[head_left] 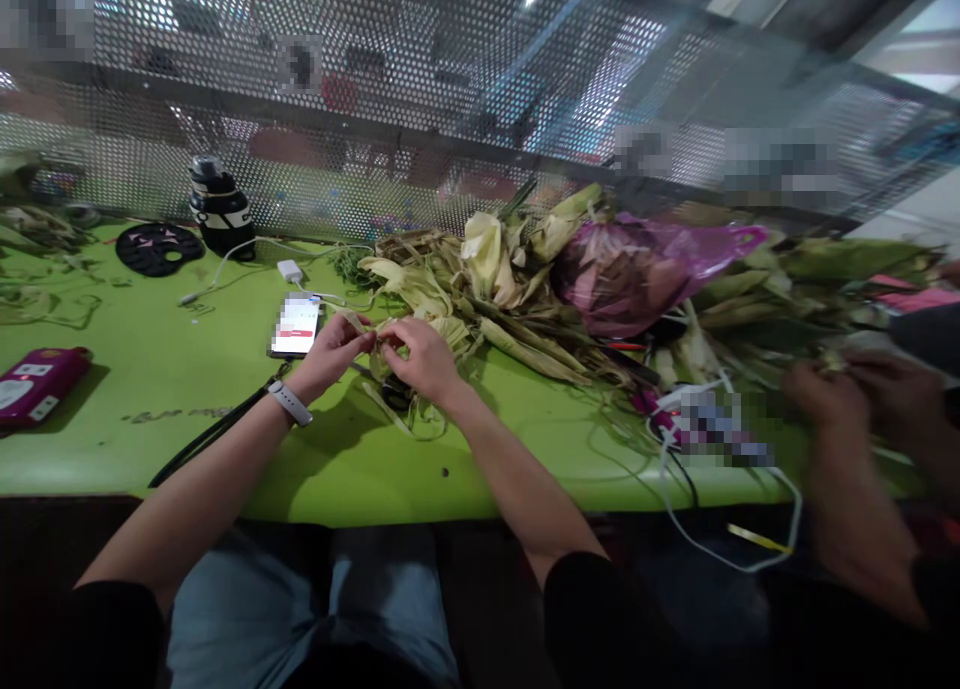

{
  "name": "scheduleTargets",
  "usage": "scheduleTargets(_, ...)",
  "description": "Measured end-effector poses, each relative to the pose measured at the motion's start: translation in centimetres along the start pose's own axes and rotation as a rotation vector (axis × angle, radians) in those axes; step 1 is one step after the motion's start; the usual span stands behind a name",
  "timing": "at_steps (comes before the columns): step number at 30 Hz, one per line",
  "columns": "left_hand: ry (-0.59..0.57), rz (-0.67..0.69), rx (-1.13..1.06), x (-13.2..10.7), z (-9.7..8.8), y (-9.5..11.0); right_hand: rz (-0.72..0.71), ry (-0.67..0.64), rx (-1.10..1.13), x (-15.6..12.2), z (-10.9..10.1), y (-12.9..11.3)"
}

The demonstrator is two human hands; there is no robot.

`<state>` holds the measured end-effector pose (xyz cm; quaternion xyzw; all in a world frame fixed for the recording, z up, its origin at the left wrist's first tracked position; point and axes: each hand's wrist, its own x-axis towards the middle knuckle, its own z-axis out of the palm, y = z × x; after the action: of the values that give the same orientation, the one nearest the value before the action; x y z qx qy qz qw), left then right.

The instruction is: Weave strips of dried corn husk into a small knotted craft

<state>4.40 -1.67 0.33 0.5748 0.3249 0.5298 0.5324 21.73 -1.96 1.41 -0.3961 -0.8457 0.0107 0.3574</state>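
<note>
My left hand (336,351) and my right hand (421,357) meet over the green table (150,419), fingers pinched on a thin strip of dried leaf (375,341). The left wrist wears a white watch (289,403). Loose pale leaf strips (409,414) lie under my hands. Just beyond lies a large pile of dried husk leaves (480,289), reaching to the right.
A phone (295,327) with a white charger cable lies left of my hands. A black bottle (219,207), a black disc (159,247) and a magenta case (34,381) are further left. A purple plastic bag (637,269) tops the pile. Another person's hands (847,394) work at the right. Perforated metal screen behind.
</note>
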Motion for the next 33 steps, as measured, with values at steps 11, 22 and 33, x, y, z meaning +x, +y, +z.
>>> scheduleTargets(11, 0.392, 0.057, 0.328, 0.7, -1.7, 0.1, -0.019, 0.207, -0.007, -0.2, -0.2, 1.3)
scheduleTargets(22, -0.014, -0.119, 0.142, -0.4, 0.4, 1.4, -0.172, 0.24, -0.097, -0.2, 0.4, 1.1)
scheduleTargets(33, 0.04, -0.208, 0.109, -0.2, -0.1, 1.2, -0.205, 0.181, -0.136, -0.3, 0.3, 0.8)
